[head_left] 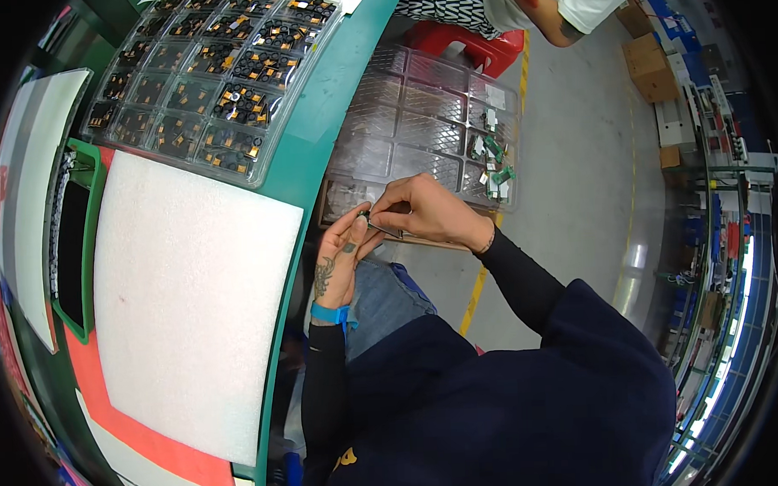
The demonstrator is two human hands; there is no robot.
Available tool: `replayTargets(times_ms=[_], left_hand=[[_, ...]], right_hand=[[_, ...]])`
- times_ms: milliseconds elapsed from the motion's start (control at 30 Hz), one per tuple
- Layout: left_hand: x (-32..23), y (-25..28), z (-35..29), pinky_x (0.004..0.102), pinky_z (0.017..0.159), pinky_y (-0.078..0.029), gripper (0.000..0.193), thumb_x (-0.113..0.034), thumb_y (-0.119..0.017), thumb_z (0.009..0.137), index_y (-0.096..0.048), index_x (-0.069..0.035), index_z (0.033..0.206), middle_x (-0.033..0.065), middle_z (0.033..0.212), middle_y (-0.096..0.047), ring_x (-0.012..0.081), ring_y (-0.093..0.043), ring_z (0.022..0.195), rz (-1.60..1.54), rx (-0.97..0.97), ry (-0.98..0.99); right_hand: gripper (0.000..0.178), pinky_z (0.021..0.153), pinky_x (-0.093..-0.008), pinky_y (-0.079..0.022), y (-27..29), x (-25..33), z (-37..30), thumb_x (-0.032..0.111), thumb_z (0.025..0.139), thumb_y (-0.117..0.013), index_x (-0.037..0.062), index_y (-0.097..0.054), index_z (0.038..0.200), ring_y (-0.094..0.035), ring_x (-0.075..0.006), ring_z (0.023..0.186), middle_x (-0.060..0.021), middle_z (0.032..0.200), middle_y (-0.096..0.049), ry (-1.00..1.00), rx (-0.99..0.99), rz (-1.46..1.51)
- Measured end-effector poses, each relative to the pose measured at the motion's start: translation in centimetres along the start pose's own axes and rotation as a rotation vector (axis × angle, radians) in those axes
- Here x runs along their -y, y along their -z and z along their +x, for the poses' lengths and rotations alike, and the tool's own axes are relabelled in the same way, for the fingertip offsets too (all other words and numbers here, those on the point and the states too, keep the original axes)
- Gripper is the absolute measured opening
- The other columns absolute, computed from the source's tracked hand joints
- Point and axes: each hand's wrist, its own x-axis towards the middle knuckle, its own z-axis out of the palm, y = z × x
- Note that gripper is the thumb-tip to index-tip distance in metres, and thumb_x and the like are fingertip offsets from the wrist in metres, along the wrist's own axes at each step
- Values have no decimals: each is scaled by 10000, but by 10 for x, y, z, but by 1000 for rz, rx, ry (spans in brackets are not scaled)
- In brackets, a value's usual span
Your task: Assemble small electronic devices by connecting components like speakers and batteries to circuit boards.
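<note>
My left hand (340, 251), with a blue band at its wrist, pinches a small dark part (367, 215) between thumb and fingertips. My right hand (432, 209) meets it from the right, its thumb and forefinger pressed together at that part. A thin dark edge (390, 233) shows under the right fingers; what it belongs to is hidden. Just beyond both hands lies a clear compartment tray (393, 123), with several small green and white pieces (491, 158) in its right-hand compartments.
On the green table (316, 117) at left are a clear tray of small black and orange parts (243, 102), a white foam sheet (194, 301) and a green bin (85, 254). A red stool (468, 43) and another person (552, 10) are beyond. Shelves (715, 257) line the right.
</note>
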Motion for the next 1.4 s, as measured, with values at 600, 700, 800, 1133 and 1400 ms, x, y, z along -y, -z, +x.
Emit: replayTargets(times_ms=[600,700,800,1133,1400], left_hand=[[3,0,-1,306,1029,-547,553,-206,-727,990,-529,20,1454,172,1280,-670,193,-673,1126,-18,-19,-19],[0,-3,-1,302,1038,-539,541,-187,-723,991,-531,7,1458,166,1292,-665,188,-667,1132,-1,-16,-18],[0,-4,-1,298,1047,-530,531,-168,-720,992,-532,-7,1461,161,1303,-660,183,-662,1137,18,-14,-14],[-2,-10,6,382,1142,-475,449,-227,-622,1055,-533,4,1429,195,1354,-643,239,-649,1215,-58,-90,-190],[-6,-8,3,333,1106,-460,367,-204,-612,1052,-571,-10,1361,161,1378,-628,209,-624,1190,18,-45,-195]], right_hand=[[87,608,-274,-440,-1,-5,1,29,876,-750,-21,-776,942,-526,-146,640,-63,816,-700,43,12,63],[92,603,-274,-437,-4,-9,-1,41,888,-736,-13,-776,951,-526,-143,640,-63,825,-700,38,-7,45],[100,599,-275,-435,-9,-9,-4,54,900,-723,-6,-777,960,-525,-141,641,-63,833,-701,32,-26,30],[161,609,-347,-494,-39,-123,-25,86,851,-629,15,-754,924,-622,-256,640,-114,798,-719,-262,-681,124],[239,639,-261,-524,-50,-164,-41,171,928,-632,-14,-774,980,-688,-181,683,-95,803,-746,-314,-502,-170]])
